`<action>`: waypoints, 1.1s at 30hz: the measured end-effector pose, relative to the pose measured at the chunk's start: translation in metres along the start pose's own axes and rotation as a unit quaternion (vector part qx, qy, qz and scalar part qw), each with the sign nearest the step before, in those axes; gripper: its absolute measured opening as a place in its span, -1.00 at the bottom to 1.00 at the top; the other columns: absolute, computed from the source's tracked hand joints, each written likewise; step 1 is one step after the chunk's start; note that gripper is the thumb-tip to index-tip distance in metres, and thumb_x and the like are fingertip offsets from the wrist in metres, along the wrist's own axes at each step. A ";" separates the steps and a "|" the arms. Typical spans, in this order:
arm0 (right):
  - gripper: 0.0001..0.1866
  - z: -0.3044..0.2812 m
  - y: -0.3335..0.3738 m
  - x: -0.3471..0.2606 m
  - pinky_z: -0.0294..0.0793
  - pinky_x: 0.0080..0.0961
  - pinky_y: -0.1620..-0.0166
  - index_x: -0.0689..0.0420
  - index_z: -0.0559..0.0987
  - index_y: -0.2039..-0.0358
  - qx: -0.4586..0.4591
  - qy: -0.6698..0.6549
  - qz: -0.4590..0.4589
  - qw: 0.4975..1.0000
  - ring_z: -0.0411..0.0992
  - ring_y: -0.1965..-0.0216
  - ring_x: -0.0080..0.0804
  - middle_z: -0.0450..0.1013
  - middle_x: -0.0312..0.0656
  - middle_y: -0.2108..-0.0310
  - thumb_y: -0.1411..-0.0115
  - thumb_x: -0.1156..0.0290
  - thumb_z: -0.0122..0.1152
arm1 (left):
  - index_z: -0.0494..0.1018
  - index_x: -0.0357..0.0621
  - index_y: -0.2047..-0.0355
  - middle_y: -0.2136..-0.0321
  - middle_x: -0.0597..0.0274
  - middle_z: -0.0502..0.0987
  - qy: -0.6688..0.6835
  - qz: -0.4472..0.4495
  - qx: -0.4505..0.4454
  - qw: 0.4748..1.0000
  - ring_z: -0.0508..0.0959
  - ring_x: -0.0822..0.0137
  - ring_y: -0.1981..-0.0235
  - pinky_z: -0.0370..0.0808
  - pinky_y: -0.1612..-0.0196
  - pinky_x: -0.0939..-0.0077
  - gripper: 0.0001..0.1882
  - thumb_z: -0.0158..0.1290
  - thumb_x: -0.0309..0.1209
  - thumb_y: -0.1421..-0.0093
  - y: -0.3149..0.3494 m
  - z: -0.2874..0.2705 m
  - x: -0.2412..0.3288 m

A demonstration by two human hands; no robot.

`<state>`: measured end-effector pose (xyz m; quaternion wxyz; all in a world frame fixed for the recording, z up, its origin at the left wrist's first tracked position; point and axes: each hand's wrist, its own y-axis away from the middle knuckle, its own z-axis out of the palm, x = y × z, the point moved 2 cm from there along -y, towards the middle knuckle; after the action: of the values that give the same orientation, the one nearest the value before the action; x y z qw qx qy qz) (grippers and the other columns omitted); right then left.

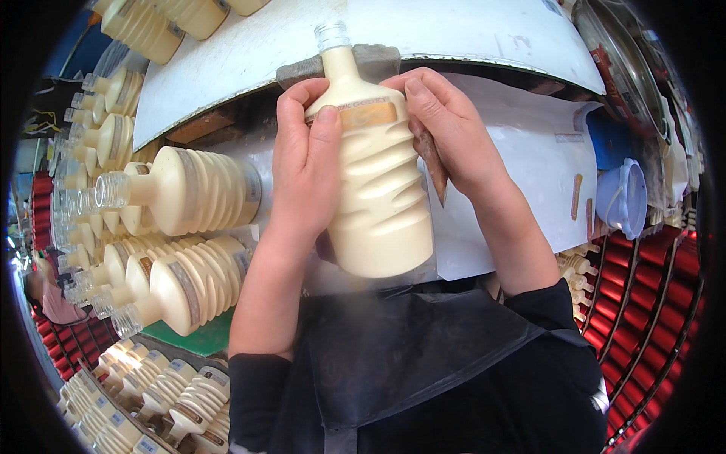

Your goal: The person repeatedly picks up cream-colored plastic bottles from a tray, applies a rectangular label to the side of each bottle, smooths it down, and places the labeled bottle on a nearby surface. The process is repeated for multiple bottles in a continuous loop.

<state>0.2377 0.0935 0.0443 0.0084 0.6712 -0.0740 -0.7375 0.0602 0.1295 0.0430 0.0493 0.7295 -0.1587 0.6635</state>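
A cream glass bottle (378,219) with spiral ridges and a clear threaded neck lies in front of me, its neck pointing away. My left hand (306,151) is closed around its left shoulder, thumb by the end of a gold label (368,114). On the other side my right hand (446,125) is closed at the bottle's right shoulder, the thumb near the label's right end. Below that palm sticks out a brown pointed strip (432,165); whether the hand grips it or it clings there I cannot tell. A grey cloth pad (378,62) lies under the neck.
Several similar cream bottles (198,189) lie stacked at left, more (200,397) at lower left. A white board (454,30) spans the far side. On the white sheet (484,227) lie thin brown strips (576,197). At right are a pale blue bucket (622,198) and red corrugated material (643,318).
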 end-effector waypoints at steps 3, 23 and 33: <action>-0.67 0.001 -0.003 -0.002 0.40 -0.80 0.35 0.19 0.52 0.02 0.007 0.000 -0.029 1.000 0.42 0.36 -0.78 0.54 -0.35 0.29 -0.49 0.18 0.02 | 0.27 -0.31 -0.18 -0.04 0.03 0.44 0.008 -0.006 0.000 1.000 0.45 0.30 -0.03 0.40 -0.14 0.40 -0.61 -0.14 -0.29 -0.49 0.001 0.000 0.001; -0.54 0.005 0.007 -0.008 0.50 -0.49 0.05 0.25 0.60 0.00 0.036 0.104 -0.054 0.992 0.51 0.18 -0.49 0.59 -0.22 0.23 -0.34 0.09 0.23 | 0.24 -0.19 -0.28 -0.09 0.11 0.46 0.311 -0.143 -0.002 0.940 0.44 0.37 -0.10 0.36 -0.22 0.44 -0.35 -0.35 0.11 -0.54 0.012 0.000 -0.007; -0.59 0.011 0.005 0.000 0.48 -0.64 0.02 0.27 0.55 -0.08 0.028 0.065 0.014 0.997 0.49 0.11 -0.60 0.58 -0.22 0.13 -0.39 0.21 0.23 | 0.42 -0.21 -0.13 0.10 0.27 0.57 0.191 -0.095 -0.011 0.977 0.51 0.56 0.10 0.47 0.00 0.61 -0.62 -0.03 -0.19 -0.50 0.006 -0.011 -0.008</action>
<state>0.2263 0.0900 0.0461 0.0046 0.7164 -0.1036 -0.6900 0.0472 0.1289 0.0354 0.1494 0.6005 -0.0833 0.7811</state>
